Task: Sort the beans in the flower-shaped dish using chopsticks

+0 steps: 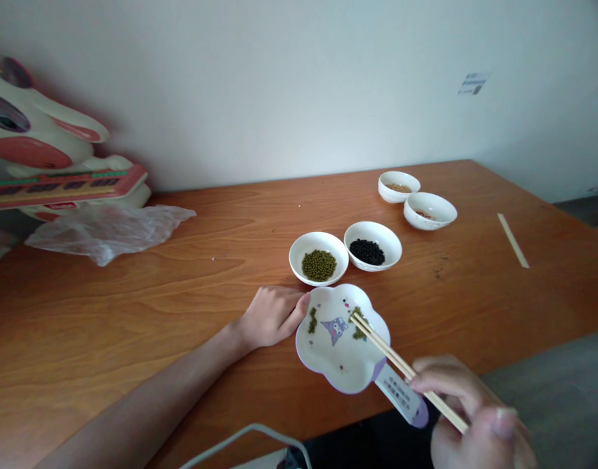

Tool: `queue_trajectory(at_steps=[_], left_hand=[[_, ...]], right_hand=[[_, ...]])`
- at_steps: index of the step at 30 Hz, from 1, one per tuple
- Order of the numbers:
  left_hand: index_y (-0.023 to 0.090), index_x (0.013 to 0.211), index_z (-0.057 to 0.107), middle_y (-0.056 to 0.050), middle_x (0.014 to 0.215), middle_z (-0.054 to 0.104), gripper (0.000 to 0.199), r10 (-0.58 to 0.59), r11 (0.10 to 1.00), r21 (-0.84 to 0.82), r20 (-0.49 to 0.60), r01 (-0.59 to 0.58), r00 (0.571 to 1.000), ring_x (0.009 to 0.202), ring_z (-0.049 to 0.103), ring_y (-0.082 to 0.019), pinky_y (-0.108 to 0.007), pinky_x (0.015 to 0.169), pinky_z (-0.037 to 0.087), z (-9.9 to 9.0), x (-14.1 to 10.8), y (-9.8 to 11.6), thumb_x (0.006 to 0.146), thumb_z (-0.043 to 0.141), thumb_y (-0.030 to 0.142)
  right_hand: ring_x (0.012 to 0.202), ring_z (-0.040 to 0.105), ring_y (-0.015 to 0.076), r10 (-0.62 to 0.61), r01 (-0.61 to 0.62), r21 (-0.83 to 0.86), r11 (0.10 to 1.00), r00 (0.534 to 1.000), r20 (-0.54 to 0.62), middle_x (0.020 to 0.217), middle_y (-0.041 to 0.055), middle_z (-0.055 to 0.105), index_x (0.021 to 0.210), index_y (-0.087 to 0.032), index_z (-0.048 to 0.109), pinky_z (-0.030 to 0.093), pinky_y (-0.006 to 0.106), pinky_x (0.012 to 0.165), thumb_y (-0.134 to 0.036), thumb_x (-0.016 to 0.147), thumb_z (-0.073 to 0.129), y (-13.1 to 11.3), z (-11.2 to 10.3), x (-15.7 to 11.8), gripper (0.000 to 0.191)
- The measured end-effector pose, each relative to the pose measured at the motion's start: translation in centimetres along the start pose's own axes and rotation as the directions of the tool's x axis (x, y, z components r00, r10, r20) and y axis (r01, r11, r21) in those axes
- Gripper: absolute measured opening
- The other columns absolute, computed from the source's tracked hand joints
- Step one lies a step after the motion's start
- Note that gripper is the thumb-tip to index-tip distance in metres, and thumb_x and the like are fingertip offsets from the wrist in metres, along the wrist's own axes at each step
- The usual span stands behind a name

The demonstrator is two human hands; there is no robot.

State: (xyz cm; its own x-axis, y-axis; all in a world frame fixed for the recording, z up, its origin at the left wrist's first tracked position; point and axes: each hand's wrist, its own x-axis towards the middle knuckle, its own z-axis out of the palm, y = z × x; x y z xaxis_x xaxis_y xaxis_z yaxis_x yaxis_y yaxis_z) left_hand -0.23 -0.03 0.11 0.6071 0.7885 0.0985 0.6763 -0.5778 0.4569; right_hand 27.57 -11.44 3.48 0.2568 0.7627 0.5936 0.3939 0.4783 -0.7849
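A white flower-shaped plate (345, 365) with a purple rim and a handle lies near the table's front edge. Small groups of green beans (359, 332) rest on it, one at its left side and one right of the printed cartoon. My left hand (273, 315) has its thumb and fingers closed on the plate's left rim. In my right hand (468, 407) is a pair of wooden chopsticks (394, 357), their tips at the right-hand beans. Just behind the plate stand a white bowl of green beans (319, 266) and a white bowl of black beans (367, 252).
Farther back are a bowl of pale grains (398, 187) and a bowl of reddish bits (426, 215). A flat pale stick (512, 241) lies on the right. At left sit a toy keyboard (64, 185) and a clear plastic bag (113, 228). A cable (253, 428) curves in front.
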Motion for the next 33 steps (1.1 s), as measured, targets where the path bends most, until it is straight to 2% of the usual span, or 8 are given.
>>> queue_trajectory(at_steps=[3, 5, 13, 19, 22, 25, 29, 33], left_hand=[[0.019, 0.078, 0.052, -0.001, 0.074, 0.062, 0.046, 0.012, 1.0, 0.0, -0.01, -0.012, 1.0, 0.064, 0.052, -0.013, -0.029, 0.063, 0.032, 0.0, 0.0, 0.0, 0.112, 0.027, 0.035], [0.019, 0.078, 0.053, -0.001, 0.074, 0.063, 0.046, 0.016, 1.0, -0.008, -0.015, -0.016, 1.0, 0.064, 0.053, -0.013, -0.029, 0.064, 0.033, 0.0, 0.1, 0.0, 0.112, 0.026, 0.036], [0.02, 0.08, 0.053, -0.002, 0.076, 0.065, 0.045, 0.019, 1.0, -0.012, -0.022, -0.02, 1.0, 0.067, 0.056, -0.015, -0.029, 0.066, 0.037, 0.3, 0.1, -0.2, 0.112, 0.026, 0.036], [0.02, 0.079, 0.052, -0.001, 0.075, 0.066, 0.045, 0.038, 0.999, -0.009, -0.025, -0.039, 0.999, 0.065, 0.056, -0.014, -0.028, 0.064, 0.035, 0.1, 0.2, -0.2, 0.112, 0.027, 0.036], [0.019, 0.076, 0.052, -0.002, 0.073, 0.066, 0.046, 0.033, 0.999, 0.012, -0.026, -0.032, 0.999, 0.064, 0.056, -0.014, -0.028, 0.062, 0.034, 0.0, 0.3, -0.3, 0.112, 0.027, 0.036], [0.019, 0.075, 0.052, -0.002, 0.071, 0.066, 0.048, 0.004, 0.999, 0.043, -0.036, -0.002, 0.999, 0.061, 0.055, -0.014, -0.028, 0.06, 0.031, 0.1, 0.5, -0.4, 0.112, 0.027, 0.037], [0.019, 0.074, 0.051, -0.002, 0.069, 0.065, 0.049, -0.009, 0.998, 0.065, -0.058, 0.013, 0.998, 0.06, 0.054, -0.013, -0.029, 0.06, 0.031, 0.4, 0.4, -0.4, 0.112, 0.027, 0.038], [0.019, 0.073, 0.051, -0.003, 0.071, 0.065, 0.049, -0.016, 0.998, 0.066, -0.087, 0.022, 0.996, 0.062, 0.054, -0.014, -0.029, 0.061, 0.032, 0.7, 0.3, -0.3, 0.111, 0.027, 0.037]], right_hand=[[0.073, 0.069, 0.0229, -0.005, 0.006, 0.006, 1.0, 0.993, -0.12, 0.068, 0.006, 0.071, 0.07, -0.025, 0.077, 0.051, 0.036, 0.063, -0.06, 0.107, 0.035, -0.3, 0.4, 1.0, 0.067], [0.077, 0.07, 0.0229, -0.017, 0.022, 0.032, 0.999, 0.991, -0.129, 0.074, 0.0058, 0.072, 0.072, -0.024, 0.077, 0.051, 0.036, 0.067, -0.065, 0.106, 0.032, -0.4, 1.1, 2.1, 0.07], [0.067, 0.063, 0.0162, 0.035, -0.039, 0.025, 0.999, 0.988, 0.149, 0.076, 0.0039, 0.069, 0.085, -0.02, 0.07, 0.045, 0.03, 0.057, -0.052, 0.111, 0.026, -0.4, 5.8, 6.4, 0.06], [0.079, 0.064, 0.0178, -0.009, 0.009, 0.0, 1.0, 0.988, 0.154, 0.085, 0.0058, 0.07, 0.084, -0.021, 0.071, 0.046, 0.03, 0.063, -0.048, 0.111, 0.023, 0.4, 2.2, 5.1, 0.062], [0.084, 0.065, 0.0175, 0.087, -0.085, -0.019, 0.996, 0.975, 0.204, 0.087, 0.0049, 0.07, 0.086, -0.022, 0.071, 0.049, 0.029, 0.068, -0.05, 0.111, 0.02, 1.0, -0.5, 4.3, 0.063], [0.078, 0.064, 0.0152, 0.205, -0.205, -0.027, 0.978, 0.944, 0.258, 0.091, 0.0039, 0.07, 0.088, -0.022, 0.07, 0.051, 0.026, 0.067, -0.047, 0.112, 0.019, 1.2, -2.3, 4.1, 0.062], [0.065, 0.06, 0.0117, 0.205, -0.193, -0.071, 0.979, 0.891, 0.406, 0.084, 0.0016, 0.07, 0.089, -0.023, 0.07, 0.047, 0.023, 0.057, -0.044, 0.112, 0.028, 0.2, -3.2, 4.5, 0.052], [0.066, 0.061, 0.0122, 0.174, -0.168, -0.061, 0.984, 0.83, 0.531, 0.086, 0.0016, 0.069, 0.09, -0.024, 0.067, 0.049, 0.024, 0.059, -0.042, 0.111, 0.032, -0.7, -3.4, 4.8, 0.045]])
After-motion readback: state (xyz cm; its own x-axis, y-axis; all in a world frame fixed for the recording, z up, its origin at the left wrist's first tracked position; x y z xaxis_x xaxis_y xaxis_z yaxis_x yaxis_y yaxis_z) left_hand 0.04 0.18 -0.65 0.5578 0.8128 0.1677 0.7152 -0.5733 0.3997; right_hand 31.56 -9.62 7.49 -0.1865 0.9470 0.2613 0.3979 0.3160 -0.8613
